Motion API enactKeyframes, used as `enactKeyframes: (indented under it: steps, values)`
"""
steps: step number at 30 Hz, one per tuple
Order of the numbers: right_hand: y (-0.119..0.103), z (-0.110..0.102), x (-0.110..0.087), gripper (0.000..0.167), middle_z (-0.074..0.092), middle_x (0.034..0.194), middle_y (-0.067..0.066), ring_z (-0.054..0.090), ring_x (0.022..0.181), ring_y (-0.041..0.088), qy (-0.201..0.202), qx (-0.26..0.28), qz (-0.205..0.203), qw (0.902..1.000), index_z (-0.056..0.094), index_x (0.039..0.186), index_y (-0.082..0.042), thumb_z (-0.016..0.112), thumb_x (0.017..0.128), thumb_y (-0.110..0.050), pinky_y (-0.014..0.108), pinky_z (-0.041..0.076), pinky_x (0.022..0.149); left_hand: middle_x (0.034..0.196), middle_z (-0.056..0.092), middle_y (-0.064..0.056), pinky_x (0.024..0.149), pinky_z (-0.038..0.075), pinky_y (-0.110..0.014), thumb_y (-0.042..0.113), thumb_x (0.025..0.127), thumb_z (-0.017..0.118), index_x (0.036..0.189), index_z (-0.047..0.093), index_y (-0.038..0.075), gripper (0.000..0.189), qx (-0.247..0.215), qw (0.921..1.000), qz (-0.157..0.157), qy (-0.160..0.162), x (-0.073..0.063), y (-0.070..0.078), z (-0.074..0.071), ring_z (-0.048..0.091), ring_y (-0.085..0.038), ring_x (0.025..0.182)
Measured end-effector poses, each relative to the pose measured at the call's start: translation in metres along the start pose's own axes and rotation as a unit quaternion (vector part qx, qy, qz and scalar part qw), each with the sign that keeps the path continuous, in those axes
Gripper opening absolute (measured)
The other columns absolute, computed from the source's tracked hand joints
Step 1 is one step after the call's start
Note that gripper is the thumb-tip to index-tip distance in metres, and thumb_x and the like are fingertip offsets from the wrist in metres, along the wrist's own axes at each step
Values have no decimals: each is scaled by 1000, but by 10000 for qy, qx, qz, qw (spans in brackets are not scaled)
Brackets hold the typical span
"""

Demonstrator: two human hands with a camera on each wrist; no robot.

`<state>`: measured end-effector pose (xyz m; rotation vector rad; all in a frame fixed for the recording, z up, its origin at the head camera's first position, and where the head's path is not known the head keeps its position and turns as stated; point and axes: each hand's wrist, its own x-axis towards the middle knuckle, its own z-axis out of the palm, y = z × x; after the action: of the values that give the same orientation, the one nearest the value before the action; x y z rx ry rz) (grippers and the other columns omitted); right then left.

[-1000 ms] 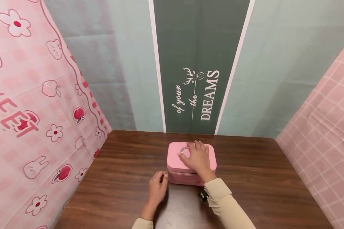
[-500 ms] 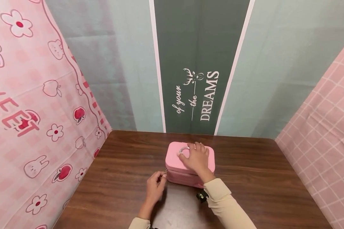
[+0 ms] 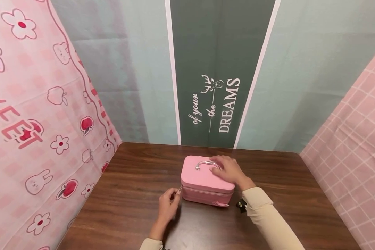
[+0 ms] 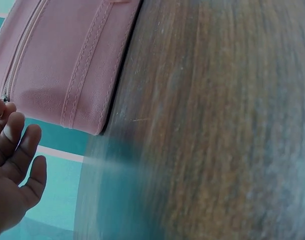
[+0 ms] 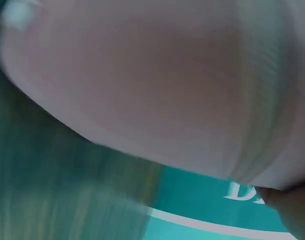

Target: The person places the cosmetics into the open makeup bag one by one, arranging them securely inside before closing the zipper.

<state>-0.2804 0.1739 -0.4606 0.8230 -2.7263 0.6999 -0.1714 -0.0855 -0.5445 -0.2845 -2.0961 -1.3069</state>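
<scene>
A pink vanity case (image 3: pixel 193 178) stands on the wooden table, its lid down. A silver handle (image 3: pixel 204 162) arches over the top. At the front left corner, my left hand (image 3: pixel 168 205) pinches the small zipper pull (image 3: pixel 180 189). The left wrist view shows the fingers of that left hand (image 4: pixel 15 170) at the end of the zipper (image 4: pixel 21 47), the pull mostly hidden by them. My right hand (image 3: pixel 229 169) rests on the right part of the lid, its thumb beside the handle's right end. The right wrist view is blurred and filled by the case's side (image 5: pixel 127 95).
The brown wooden table (image 3: pixel 137 173) extends around the case on all sides. A green printed cloth (image 3: pixel 218 41) hangs behind it. Pink patterned cloth (image 3: pixel 43 114) closes the left side, and pink checked cloth (image 3: pixel 356 139) the right.
My right hand has shifted right across the lid, uncovering the handle and the case's front right corner. The left hand stays at the zipper pull, having moved slightly left with the case.
</scene>
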Motion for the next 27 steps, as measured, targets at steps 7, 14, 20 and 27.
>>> enactKeyframes:
  steps: [7, 14, 20, 27]
  values:
    - [3, 7, -3, 43, 62, 110, 8, 53, 103, 30, 402, 339, 315, 9981, 64, 115, -15, 66, 80, -39, 51, 37, 84, 66, 53, 10, 49, 40, -18, -5, 76, 64, 72, 62, 10, 15, 99, 9999, 57, -36, 2, -1, 1, 47, -2, 56]
    - [-10, 10, -3, 46, 64, 109, 10, 55, 101, 32, 598, 69, 878, 9943, 65, 113, -13, 68, 78, -42, 51, 38, 83, 68, 54, 9, 51, 43, -20, -3, 78, 63, 73, 62, 10, 14, 112, 9999, -81, -23, 6, -2, 3, 49, -2, 58]
    - [-22, 16, -5, 45, 64, 105, 11, 54, 99, 33, 858, 20, 1374, 9868, 65, 112, -13, 67, 78, -42, 50, 37, 80, 68, 56, 7, 51, 42, -18, -5, 77, 61, 72, 62, 7, 13, 63, 9997, -24, 235, 8, 0, 9, 49, -4, 58]
    - [-38, 21, -14, 44, 63, 104, 14, 52, 96, 34, 1218, -121, 2057, 9709, 64, 112, -11, 65, 78, -40, 49, 35, 78, 68, 58, 4, 52, 43, -18, -7, 77, 61, 74, 64, 5, 12, -105, 9997, 52, 203, 7, 5, 18, 51, -5, 58]
